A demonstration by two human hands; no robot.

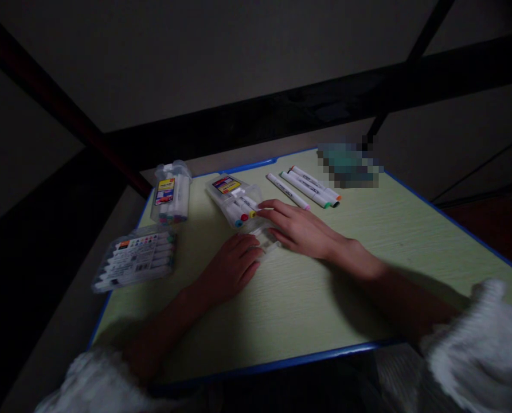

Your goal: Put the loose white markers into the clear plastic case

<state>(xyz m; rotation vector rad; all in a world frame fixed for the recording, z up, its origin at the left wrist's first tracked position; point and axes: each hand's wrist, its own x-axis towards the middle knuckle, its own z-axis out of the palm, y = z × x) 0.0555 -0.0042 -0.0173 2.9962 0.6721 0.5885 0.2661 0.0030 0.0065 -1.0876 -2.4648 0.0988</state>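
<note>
A clear plastic marker case (226,198) lies open in the middle of the table, its flap (266,238) folded down toward me. Inside are white markers (243,211) with blue, red and yellow ends. My left hand (234,264) has its fingers curled at the left edge of the flap, holding it. From the right, my right hand (303,228) reaches over the flap with fingers stretched and apart. Its upper fingertips touch or nearly touch the yellow-ended marker; a lower finger rests by the flap's right side.
Several loose white markers (309,186) lie behind my right hand. An upright case of markers (172,195) and another marker case lying flat (137,258) are on the left. A blurred green item (348,165) sits at the back right. The table (307,310) has a blue edge.
</note>
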